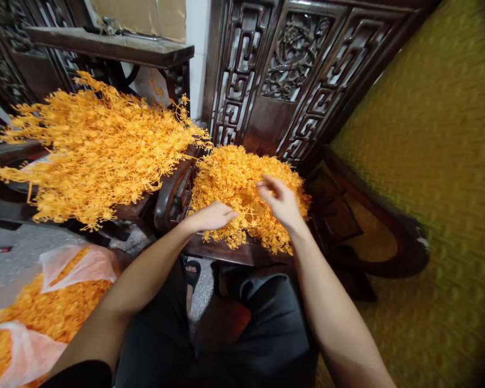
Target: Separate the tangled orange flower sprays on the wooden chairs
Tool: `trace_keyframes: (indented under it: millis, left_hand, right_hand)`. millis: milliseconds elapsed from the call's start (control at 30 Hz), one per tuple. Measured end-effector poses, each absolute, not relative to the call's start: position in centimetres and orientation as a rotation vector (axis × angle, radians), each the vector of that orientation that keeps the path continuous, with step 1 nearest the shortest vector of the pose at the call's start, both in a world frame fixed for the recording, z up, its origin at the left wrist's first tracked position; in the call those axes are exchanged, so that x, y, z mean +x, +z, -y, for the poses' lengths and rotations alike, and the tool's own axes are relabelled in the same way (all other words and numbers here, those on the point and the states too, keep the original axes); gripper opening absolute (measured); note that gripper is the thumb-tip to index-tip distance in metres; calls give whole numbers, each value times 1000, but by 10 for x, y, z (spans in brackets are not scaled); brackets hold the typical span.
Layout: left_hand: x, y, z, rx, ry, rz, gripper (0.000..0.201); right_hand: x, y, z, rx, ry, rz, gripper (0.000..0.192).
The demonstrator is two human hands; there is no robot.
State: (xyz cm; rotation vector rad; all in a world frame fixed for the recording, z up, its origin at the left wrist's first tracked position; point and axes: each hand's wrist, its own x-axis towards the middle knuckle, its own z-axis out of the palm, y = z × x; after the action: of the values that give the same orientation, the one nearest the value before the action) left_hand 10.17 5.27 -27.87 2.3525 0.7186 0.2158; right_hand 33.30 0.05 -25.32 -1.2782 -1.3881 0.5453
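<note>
At the centre of the frame, a bushy heap of orange plastic flowers (230, 167), piled on the seat of a dark wooden chair (226, 254). Over the near left part of that heap, the left hand (213, 216), back upward, thumb pointing right towards a loose sprig; fingers mostly hidden, so impossible to tell whether pinching or merely resting. Just right of centre, above the same heap, the right hand (275, 196), fingers loosely curled and slightly blurred; no telling whether gripping a stem. Behind, at the upper centre, a carved openwork chair back (272, 116). Left of centre, a larger spread of orange sprigs (105, 145), tips reaching almost to the central heap. At the upper left, a dark side table (145, 48) with a cardboard box (170, 19). In the lower left corner, translucent plastic wrapping (81, 272) around more orange pieces (52, 307). At the bottom centre, dark trousers (270, 318) and a sandal (192, 274) on speckled floor (208, 283). Along the right edge, a yellow-green textured surface (440, 134).
</note>
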Motion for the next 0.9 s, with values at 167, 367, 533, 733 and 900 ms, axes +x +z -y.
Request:
trace_keyframes:
  millis: [167,367,533,733,900]
  left_hand:
    - [112,-268,-48,2329,293,-711,44]
    - [102,-274,-50,2388,233,-706,47]
    - [108,-288,-54,2325,449,-931,49]
    - [132,-287,-46,2010,700,-1134,48]
    - [147,-288,-37,1831,773,-1167,44]
  right_hand:
    - [304,-251,9,-1245,796,1679,15]
    - [372,-258,-3,-1163,408,643,38]
    - [352,-284,8,-1644,768,1072,77]
    - [287,-272,3,-1682,581,1413,87]
    - [263,-278,-5,-1692,288,1375,81]
